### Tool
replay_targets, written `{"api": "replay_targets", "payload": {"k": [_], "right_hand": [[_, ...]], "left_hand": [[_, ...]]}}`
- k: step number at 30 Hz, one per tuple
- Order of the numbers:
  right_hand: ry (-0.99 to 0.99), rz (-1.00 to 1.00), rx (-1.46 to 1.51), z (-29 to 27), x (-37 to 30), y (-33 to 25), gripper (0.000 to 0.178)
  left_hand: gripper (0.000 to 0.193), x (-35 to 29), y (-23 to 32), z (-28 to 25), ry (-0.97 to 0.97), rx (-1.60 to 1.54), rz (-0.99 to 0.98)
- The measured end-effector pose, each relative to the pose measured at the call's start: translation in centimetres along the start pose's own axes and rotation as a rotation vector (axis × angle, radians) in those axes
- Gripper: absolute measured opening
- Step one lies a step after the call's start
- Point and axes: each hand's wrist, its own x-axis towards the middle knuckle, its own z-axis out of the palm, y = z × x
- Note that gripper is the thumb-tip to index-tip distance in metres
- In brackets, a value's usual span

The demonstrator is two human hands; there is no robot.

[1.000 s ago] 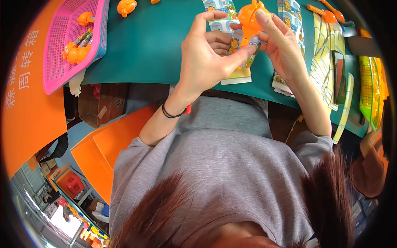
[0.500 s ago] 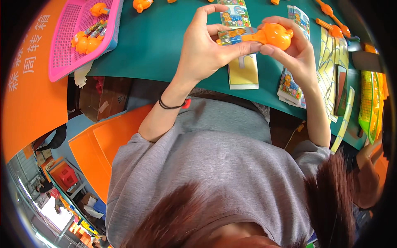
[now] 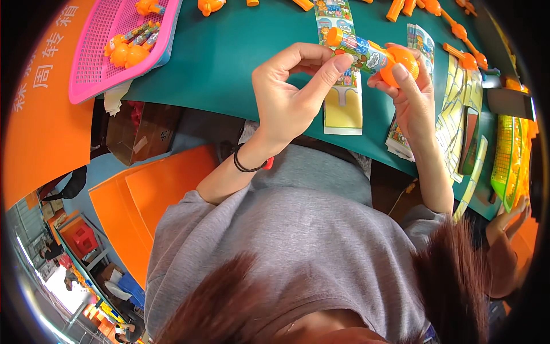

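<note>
An orange toy [image 3: 366, 57] with a rounded, eared head and a clear tube handle is held over the table, its tube pointing up and left. A colourful printed label sits wrapped about the tube. My right hand [image 3: 413, 106] grips the orange head, fingers behind and thumb in front. With thumb and forefinger, my left hand [image 3: 292, 92] pinches the label side of the tube. Beneath the toy a strip of printed stickers [image 3: 342, 114] lies on the green table [image 3: 229, 63], its near end yellow. Folded sticker strips [image 3: 399, 143] lie by my right wrist.
At the left stands a pink mesh basket [image 3: 80, 86] holding several similar toys. More orange toys and parts [image 3: 458, 31] lie along the far right. Pale yellow strips [image 3: 452, 120] and a yellow-green basket [image 3: 504, 166] are at the right, near another person's hand [image 3: 510, 218].
The toy has turned so its tube end points up and its label now wraps around. My left hand has shifted from along the tube to a pinch on it. The view has shifted slightly.
</note>
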Motion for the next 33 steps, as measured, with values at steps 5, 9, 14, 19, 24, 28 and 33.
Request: {"api": "replay_targets", "payload": {"k": [5, 9, 14, 19, 24, 28, 33], "right_hand": [[0.012, 0.150, 0.100, 0.2, -0.3, -0.1, 0.043], [-0.062, 0.304, 0.120, 0.5, -0.3, -0.4, 0.042], [-0.113, 0.371, 0.174, 0.7, -0.2, 0.0, 0.042], [-0.148, 0.471, 0.296, 1.4, -0.4, -0.5, 0.044], [-0.223, 0.618, 0.428, -0.2, 0.3, 0.2, 0.055], [-0.252, 0.693, 0.490, -1.0, 0.8, 0.8, 0.056], [-0.153, 0.360, 0.147, 0.9, 0.1, -0.4, 0.054]], "left_hand": [[0.014, 0.6, -0.2, -0.2, -0.019, 0.016, 0.079], [0.015, 1.6, 0.0, -1.1, -0.077, 0.199, 0.149], [0.017, 2.8, 0.9, -0.9, -0.001, 0.375, 0.236], [0.032, 4.6, -1.8, -1.3, -0.140, 0.219, 0.936], [0.027, 3.5, 3.5, -1.0, -0.225, 0.722, 0.183], [0.051, 4.0, -0.3, -0.4, -0.095, 0.521, 0.925], [0.024, 3.3, -0.7, -2.2, -0.232, 0.425, 0.298]]}}
